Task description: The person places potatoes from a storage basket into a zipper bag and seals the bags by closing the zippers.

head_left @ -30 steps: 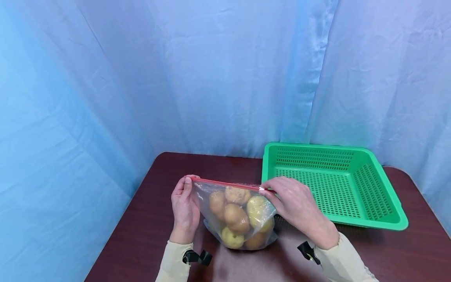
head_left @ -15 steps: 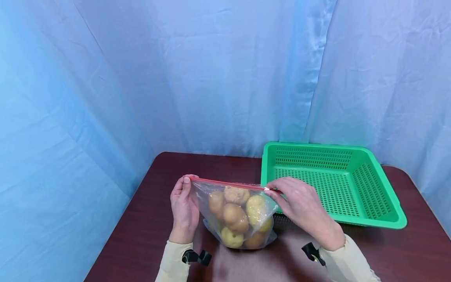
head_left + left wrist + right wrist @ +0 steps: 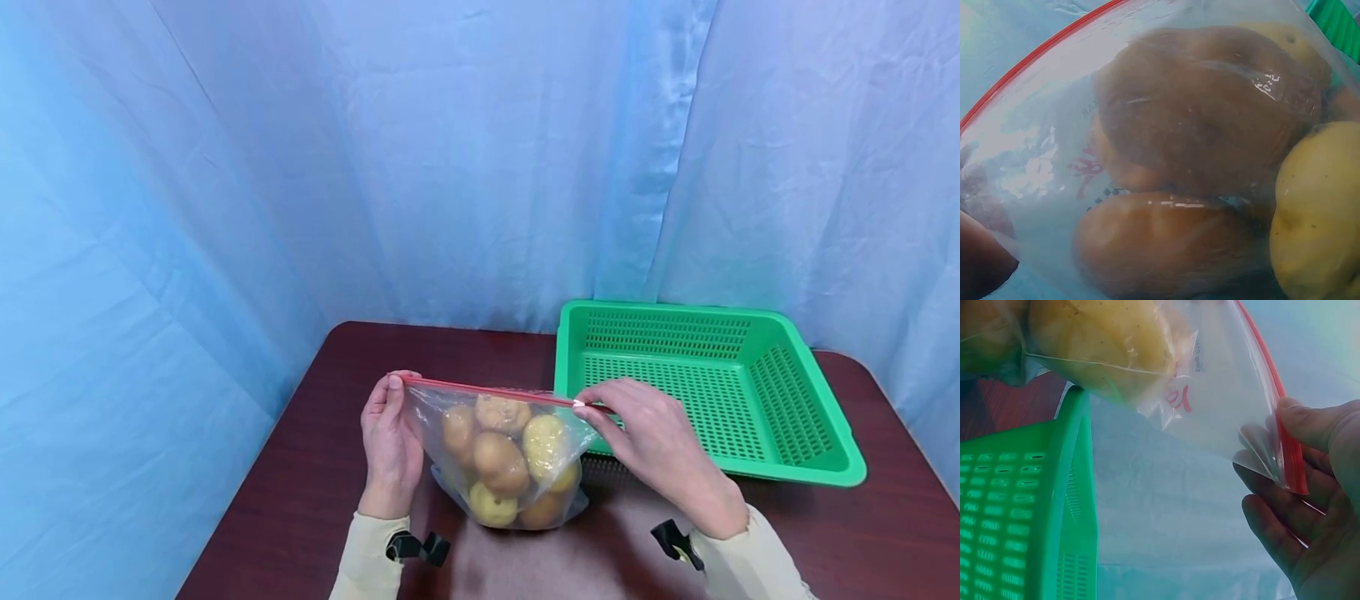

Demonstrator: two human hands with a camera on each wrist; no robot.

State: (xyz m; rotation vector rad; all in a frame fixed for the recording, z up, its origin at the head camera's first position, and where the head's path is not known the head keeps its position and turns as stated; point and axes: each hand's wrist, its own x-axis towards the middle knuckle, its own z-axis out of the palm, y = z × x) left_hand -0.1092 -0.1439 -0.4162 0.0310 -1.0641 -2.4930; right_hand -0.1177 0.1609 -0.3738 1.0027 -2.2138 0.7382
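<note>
A clear zip bag (image 3: pixel 442 467) with a red seal (image 3: pixel 487 388) along its top stands on the table, filled with several round yellow fruits (image 3: pixel 546 442) and tan ones (image 3: pixel 501 464). My left hand (image 3: pixel 393 446) pinches the left end of the seal, thumb in front. At the other end my right hand (image 3: pixel 652 433) pinches the seal, its thumb and fingers at a small white slider (image 3: pixel 578 404). The right wrist view shows the thumb (image 3: pixel 1313 422) pressing the red strip. In the left wrist view, cloudy plastic partly veils the tan fruits (image 3: pixel 1166 244), beside a yellow one (image 3: pixel 1319 212).
A green perforated basket (image 3: pixel 806 367) stands behind and to the right of the bag, partly behind my right hand. The dark red-brown table (image 3: pixel 300 500) ends at pale blue curtains (image 3: pixel 480 167) at the back and left.
My right hand has moved to the right with the white slider, along the red seal toward its right end. The left hand keeps its pinch and has barely moved.
</note>
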